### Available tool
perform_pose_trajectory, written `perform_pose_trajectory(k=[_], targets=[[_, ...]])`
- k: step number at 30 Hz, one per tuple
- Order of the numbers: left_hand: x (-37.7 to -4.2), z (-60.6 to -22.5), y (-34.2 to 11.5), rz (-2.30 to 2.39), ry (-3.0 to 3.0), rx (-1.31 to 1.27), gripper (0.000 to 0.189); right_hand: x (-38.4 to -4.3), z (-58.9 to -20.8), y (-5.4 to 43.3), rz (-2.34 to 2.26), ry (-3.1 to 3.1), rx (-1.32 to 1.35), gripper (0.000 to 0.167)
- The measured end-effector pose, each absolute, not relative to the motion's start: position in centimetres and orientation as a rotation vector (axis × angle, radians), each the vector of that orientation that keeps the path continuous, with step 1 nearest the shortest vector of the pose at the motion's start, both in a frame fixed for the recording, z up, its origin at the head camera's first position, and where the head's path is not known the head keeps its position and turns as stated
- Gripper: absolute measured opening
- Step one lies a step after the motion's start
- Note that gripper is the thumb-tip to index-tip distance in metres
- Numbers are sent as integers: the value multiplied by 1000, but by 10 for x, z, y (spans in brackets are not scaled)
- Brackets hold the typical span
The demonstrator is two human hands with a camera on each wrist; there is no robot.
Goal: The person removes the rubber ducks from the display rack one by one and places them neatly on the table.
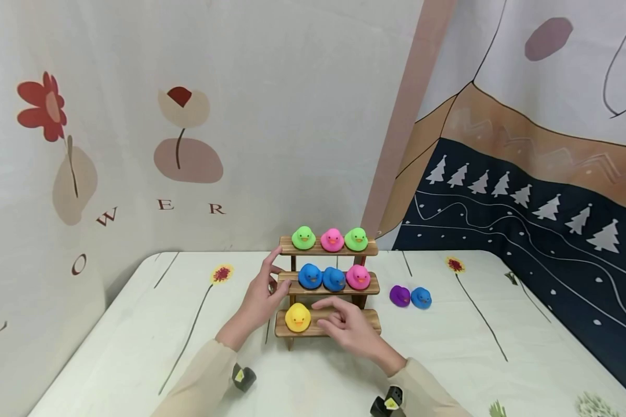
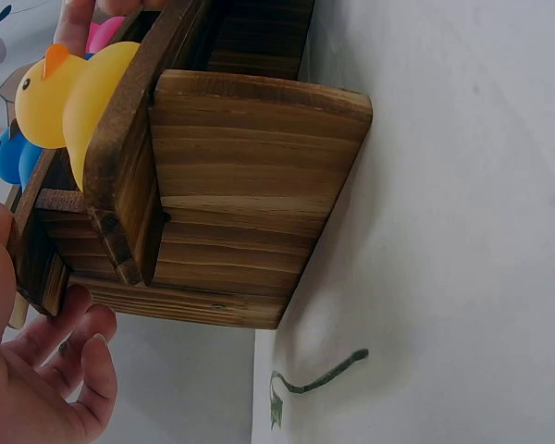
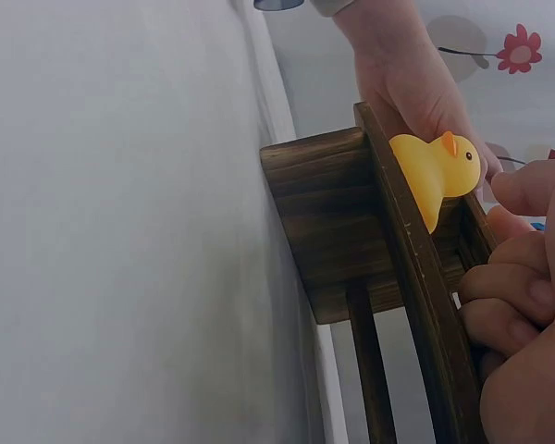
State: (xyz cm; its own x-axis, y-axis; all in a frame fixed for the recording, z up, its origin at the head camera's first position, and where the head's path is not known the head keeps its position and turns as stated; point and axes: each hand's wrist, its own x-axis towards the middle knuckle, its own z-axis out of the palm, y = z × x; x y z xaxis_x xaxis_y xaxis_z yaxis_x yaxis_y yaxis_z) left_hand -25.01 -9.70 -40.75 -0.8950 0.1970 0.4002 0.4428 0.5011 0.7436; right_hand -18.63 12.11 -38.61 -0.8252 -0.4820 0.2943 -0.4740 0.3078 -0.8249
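Note:
A three-tier wooden stand [image 1: 287, 283] holds rubber ducks. My left hand [image 1: 261, 294] grips its left side, the thumb at the middle shelf's end and the index finger reaching up to the top shelf. A yellow duck [image 1: 298, 318] sits at the left of the bottom shelf. Just right of it is my right hand [image 1: 352, 327], index finger stretched toward the duck and other fingers curled, with nothing visible in it. The right wrist view shows those curled fingers [image 3: 509, 296] beside the shelf edge. Two blue ducks [image 1: 310, 277] and a pink duck [image 1: 358, 277] fill the middle shelf.
Up on the top shelf stand a green duck [image 1: 304, 238], a pink duck [image 1: 332, 240] and another green duck [image 1: 356, 239]. A purple duck [image 1: 399, 296] and a blue duck [image 1: 421, 298] lie on the cloth-covered table [image 1: 475, 370], right of the stand. Printed cloth [image 1: 292, 116] hangs behind.

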Motion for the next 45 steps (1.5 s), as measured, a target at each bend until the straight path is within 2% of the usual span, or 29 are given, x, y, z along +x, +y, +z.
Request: perform_pose_trajectory(k=[14,45], targets=[[-248,-412,-95,-1334,-2478,-547,74,-190,-385,108,-1560,2468,-857,37],[-250,-408,-97,-1337,-2475,-541,73,-194,-377,105,-1500,2486,-835,30]])
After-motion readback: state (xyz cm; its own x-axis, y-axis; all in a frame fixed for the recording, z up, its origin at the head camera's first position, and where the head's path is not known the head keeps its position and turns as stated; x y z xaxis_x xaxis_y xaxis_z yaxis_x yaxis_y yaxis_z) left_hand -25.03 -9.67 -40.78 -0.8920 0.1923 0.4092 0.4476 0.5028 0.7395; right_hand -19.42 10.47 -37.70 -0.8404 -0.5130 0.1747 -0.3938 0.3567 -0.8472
